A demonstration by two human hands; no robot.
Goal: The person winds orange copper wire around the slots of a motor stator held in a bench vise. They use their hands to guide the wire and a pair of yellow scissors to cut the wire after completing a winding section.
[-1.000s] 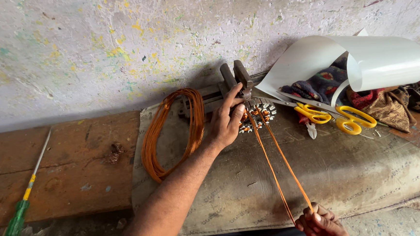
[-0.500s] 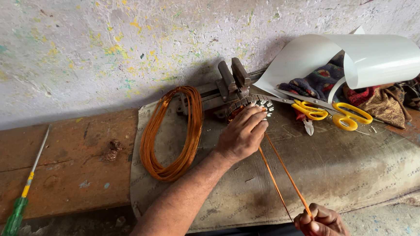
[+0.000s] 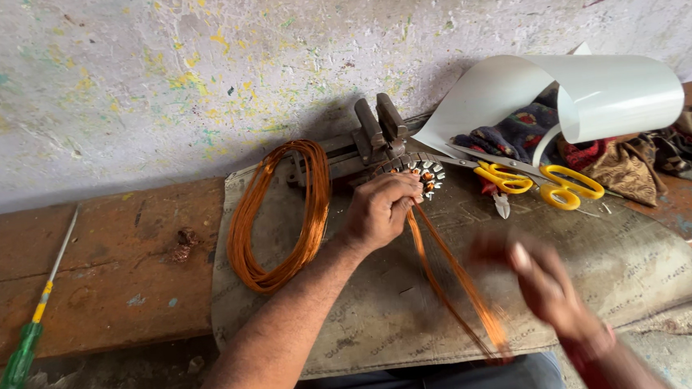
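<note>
My left hand [image 3: 379,210] is closed on a bundle of copper wire strands [image 3: 447,280] right at a small round motor stator [image 3: 426,173] with white teeth, which sits in front of a metal bench vise [image 3: 378,128]. The strands run from there down the grey mat to a looped end near its front edge. My right hand [image 3: 539,279] is motion-blurred above the mat, to the right of the strands. Its fingers look loose and apart, and the wire's end lies below and to the left of it, not in its grasp.
A coil of copper wire [image 3: 283,214] lies left of the vise on the grey mat [image 3: 631,273]. Yellow-handled scissors [image 3: 537,183], a curled white sheet [image 3: 596,91] and cloths sit at the right. A green-handled screwdriver [image 3: 31,342] lies on the wooden bench at the far left.
My right hand has come up from the mat's front edge, where it pinched the wire's end, and the end now lies on the mat. My left hand stayed at the stator.
</note>
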